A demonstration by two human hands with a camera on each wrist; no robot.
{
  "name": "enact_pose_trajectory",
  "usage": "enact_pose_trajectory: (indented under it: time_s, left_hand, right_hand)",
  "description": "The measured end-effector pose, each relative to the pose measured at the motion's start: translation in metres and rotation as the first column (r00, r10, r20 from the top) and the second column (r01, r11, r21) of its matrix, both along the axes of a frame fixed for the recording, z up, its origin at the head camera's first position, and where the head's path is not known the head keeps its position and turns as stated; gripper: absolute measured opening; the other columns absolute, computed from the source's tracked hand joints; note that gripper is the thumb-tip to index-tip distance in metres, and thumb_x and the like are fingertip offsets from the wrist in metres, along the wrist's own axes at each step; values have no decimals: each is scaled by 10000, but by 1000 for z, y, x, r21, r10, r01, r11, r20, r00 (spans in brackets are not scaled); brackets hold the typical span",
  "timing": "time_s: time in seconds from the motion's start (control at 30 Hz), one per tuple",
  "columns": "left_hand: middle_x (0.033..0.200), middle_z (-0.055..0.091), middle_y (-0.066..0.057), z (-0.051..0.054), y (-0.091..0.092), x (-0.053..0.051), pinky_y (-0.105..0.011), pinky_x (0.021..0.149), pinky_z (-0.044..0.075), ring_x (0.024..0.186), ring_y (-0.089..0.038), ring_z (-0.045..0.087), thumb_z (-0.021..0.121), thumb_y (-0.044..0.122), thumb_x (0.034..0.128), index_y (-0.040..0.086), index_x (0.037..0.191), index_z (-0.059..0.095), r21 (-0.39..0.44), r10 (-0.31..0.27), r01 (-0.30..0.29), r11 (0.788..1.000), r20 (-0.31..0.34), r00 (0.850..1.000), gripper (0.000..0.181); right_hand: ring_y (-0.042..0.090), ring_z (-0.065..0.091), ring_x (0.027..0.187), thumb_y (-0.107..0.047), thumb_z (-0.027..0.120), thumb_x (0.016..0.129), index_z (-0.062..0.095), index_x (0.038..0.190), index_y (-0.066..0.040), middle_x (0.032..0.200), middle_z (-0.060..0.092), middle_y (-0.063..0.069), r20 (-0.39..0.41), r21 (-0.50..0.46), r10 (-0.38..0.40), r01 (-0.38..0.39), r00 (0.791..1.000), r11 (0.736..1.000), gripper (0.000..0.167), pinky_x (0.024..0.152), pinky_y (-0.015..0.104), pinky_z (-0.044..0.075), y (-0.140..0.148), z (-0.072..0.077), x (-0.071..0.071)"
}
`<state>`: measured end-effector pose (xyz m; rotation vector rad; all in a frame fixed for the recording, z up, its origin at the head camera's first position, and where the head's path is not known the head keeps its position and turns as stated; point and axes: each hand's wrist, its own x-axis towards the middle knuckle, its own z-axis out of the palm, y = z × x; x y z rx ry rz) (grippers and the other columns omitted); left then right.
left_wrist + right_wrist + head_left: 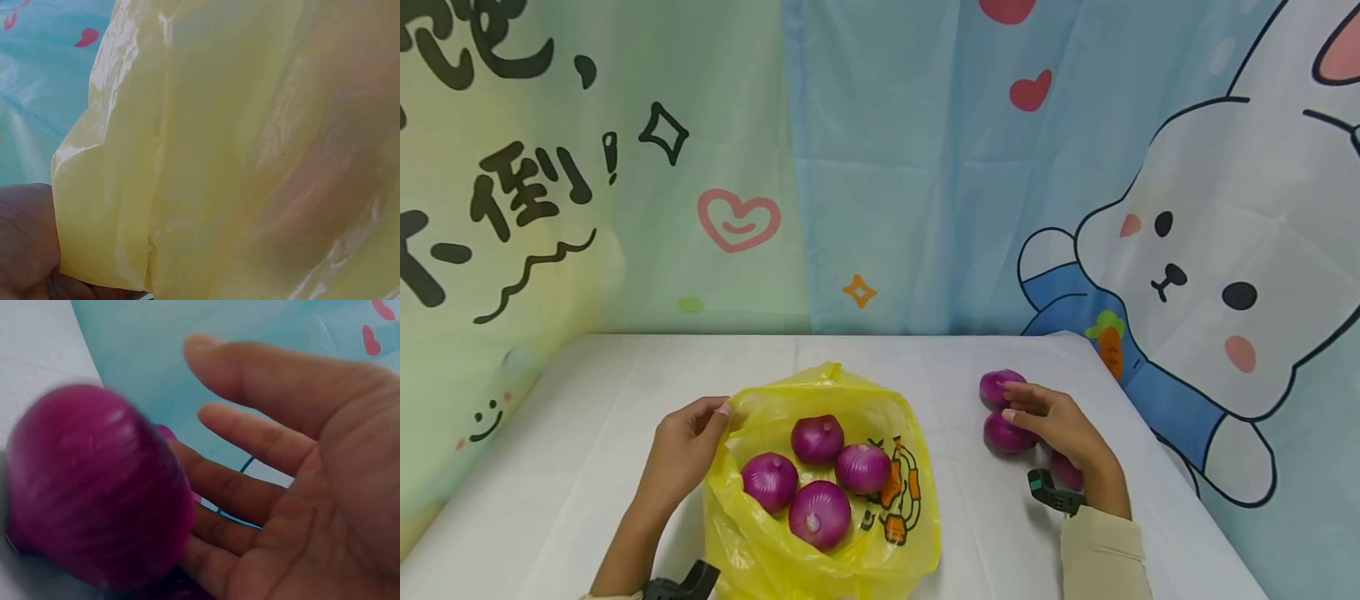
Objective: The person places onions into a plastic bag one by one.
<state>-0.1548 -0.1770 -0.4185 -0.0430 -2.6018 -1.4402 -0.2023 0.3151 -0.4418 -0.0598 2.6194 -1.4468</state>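
A yellow plastic bag (730, 533) lies with its mouth wide on the table, and several purple onions (820, 515) sit inside it. My left hand (683, 442) pinches the bag's left rim between thumb and fingers. Close up in the left wrist view, the yellow film (187, 156) hides most of that hand. On the right, my right hand (1060, 425) hovers beside loose onions (1009, 433), its fingers spread and the thumb apart. One onion (100, 487) is close to those fingers in the right wrist view; whether they touch it I cannot tell. Another onion (1066, 472) is partly hidden behind the right wrist.
A white cloth (587, 433) covers the table, whose right edge runs just beyond the loose onions. Behind it hangs a printed curtain (880, 167) with a rabbit, hearts and lettering. Dark devices are strapped to both wrists.
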Motion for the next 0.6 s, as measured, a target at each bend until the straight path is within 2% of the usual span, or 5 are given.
enact_pose_trajectory:
  time_s: [0.13,0.27,0.43,0.6]
  left_hand:
    - [1036,697,-131,0,0,0,-234,771,521,949,-262,651,501,319,1026,-6,1189,648,0,-1,1,1000,-5,1000,392]
    - [1025,699,-127,0,0,0,-213,757,512,944,-260,648,502,316,1026,-5,1183,651,1,2,-2,1000,-6,1000,386]
    - [1015,700,-114,-1,1,-1,-242,763,530,932,-249,651,500,322,1026,6,1170,657,-5,9,-9,1000,-5,1000,381]
    - [1003,704,-114,-1,1,-1,-259,767,535,927,-255,655,503,324,1025,1,1164,661,3,8,-8,1000,-14,1000,386]
  right_hand:
    - [432,407,1298,-384,744,856,474,1436,-91,1420,460,214,33,45,44,-45,999,998,704,919,505,477,-4,-2,-1]
    - [471,355,1306,-392,773,822,477,1445,-138,1438,419,240,62,131,66,-74,996,989,735,852,514,514,-9,-1,0]
    - [498,346,1275,-390,814,774,493,1434,-178,1417,409,267,98,221,70,-90,993,971,764,821,539,519,-14,-1,3]
    - [487,364,1253,-365,844,740,531,1398,-189,1378,444,247,126,251,52,-82,991,964,749,821,558,511,-17,-1,3]
